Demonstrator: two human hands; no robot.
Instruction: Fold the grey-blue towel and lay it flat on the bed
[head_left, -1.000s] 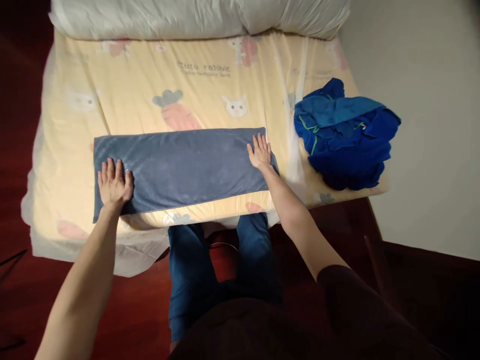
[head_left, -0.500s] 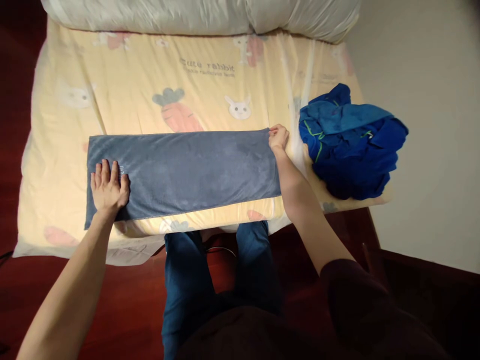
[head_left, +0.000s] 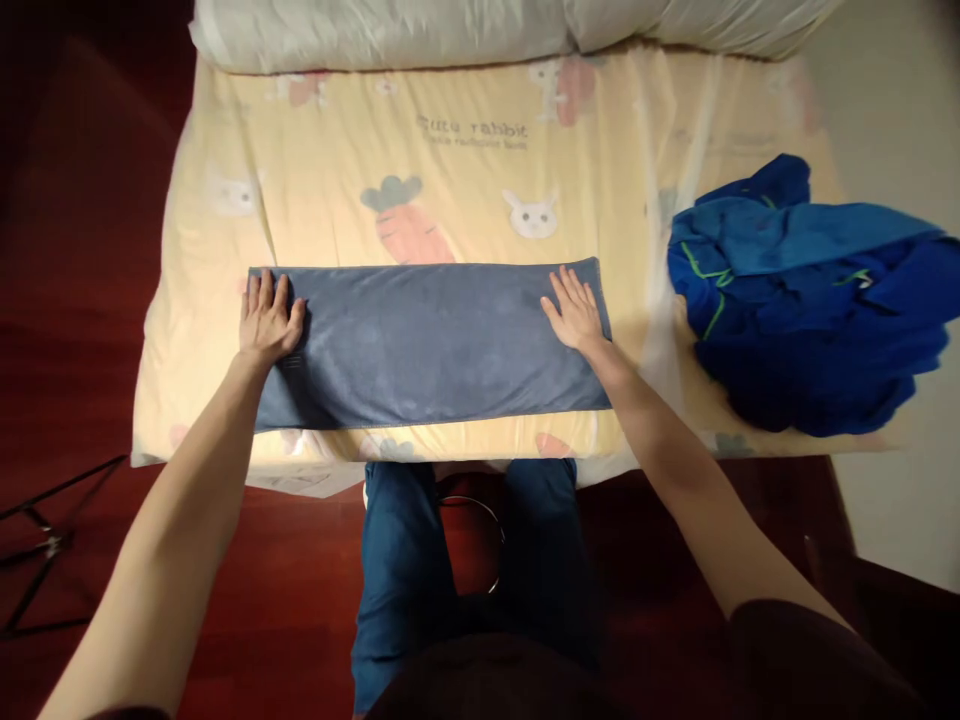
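Observation:
A grey-blue towel [head_left: 420,345] lies as a long, flat rectangle near the front edge of the bed. My left hand [head_left: 270,318] rests palm down on its upper left corner, fingers extended. On the towel's right end, my right hand [head_left: 574,308] also lies flat, fingers spread, a little in from the upper right corner. Neither hand grips the cloth. Small lettering on the towel shows just below my left hand.
The towel lies on a yellow bed sheet [head_left: 315,200] printed with rabbits and carrots. A crumpled blue garment [head_left: 810,310] is heaped on the right. A rolled white quilt [head_left: 420,35] runs along the back. Black tripod legs [head_left: 49,545] stand on the floor at left.
My right hand has let go of the towel's upper right corner and now lies flat on it. My left hand has slid up to the upper left corner. The view has shifted left.

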